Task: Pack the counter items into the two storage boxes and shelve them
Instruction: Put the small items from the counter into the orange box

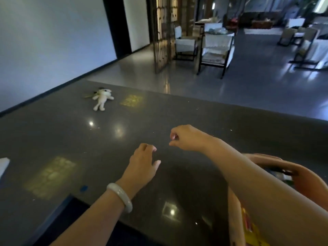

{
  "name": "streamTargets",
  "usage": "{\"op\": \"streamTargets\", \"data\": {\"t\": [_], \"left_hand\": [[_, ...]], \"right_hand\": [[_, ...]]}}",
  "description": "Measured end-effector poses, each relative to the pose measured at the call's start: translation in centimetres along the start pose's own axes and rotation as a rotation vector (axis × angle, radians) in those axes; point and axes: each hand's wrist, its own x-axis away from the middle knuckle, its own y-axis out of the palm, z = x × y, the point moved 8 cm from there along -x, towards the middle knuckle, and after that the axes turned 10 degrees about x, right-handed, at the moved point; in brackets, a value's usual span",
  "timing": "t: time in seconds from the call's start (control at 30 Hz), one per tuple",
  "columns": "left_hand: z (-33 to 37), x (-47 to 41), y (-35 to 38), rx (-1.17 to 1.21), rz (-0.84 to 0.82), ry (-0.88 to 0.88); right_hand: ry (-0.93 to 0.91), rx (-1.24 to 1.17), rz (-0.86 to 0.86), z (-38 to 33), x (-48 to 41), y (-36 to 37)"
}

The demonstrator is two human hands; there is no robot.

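Note:
A small white plush rabbit (pixel 102 99) lies on its back at the far left of the dark stone counter (pixel 204 118). My left hand (pixel 143 161) hovers over the counter's middle, fingers loosely curled and holding nothing; a pale bangle circles its wrist. My right hand (pixel 184 138) reaches out just beyond it, fingers also loosely curled and empty. Under my right forearm at the lower right sits an orange storage box (pixel 301 176), with yellow and red packaging showing inside it. The forearm hides most of the box.
A white object's corner (pixel 3 166) pokes in at the left edge. A blue mark (pixel 83 188) sits near the counter's front cut-out. Beyond the counter are grey floor, a wooden lattice screen (pixel 162 32) and several white chairs (pixel 215 48).

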Motion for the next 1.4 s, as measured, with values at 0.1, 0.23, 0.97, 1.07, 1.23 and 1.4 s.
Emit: {"op": "streamTargets", "data": {"t": [0.1,0.23,0.97,1.07,1.23,1.4], "left_hand": [[-4.4,-2.5,-3.5,-0.101,0.019,-0.072],[-10.1,-6.6,-7.9,-0.253,-0.01,-0.103],[-43.4,-26.4,-15.4,-0.355,0.009,-0.491],[-43.9,-26.4,-15.0,-0.352,0.064,-0.461],[-44.3,-27.0,-14.8,-0.36,0.094,-0.443],[-44.7,-26.8,-14.7,-0.373,0.061,-0.462]], "right_hand": [[-0.043,0.055,-0.063,-3.1,-4.8,0.9],[-0.071,0.086,-0.099,-7.0,-11.4,1.0],[0.043,-0.076,-0.045,-18.2,-51.0,1.8],[0.071,-0.123,-0.015,-19.2,-57.0,1.8],[0.106,0.004,0.014,-21.3,-64.8,4.3],[0.023,0.104,0.179,-20.8,-62.3,6.0]]}}
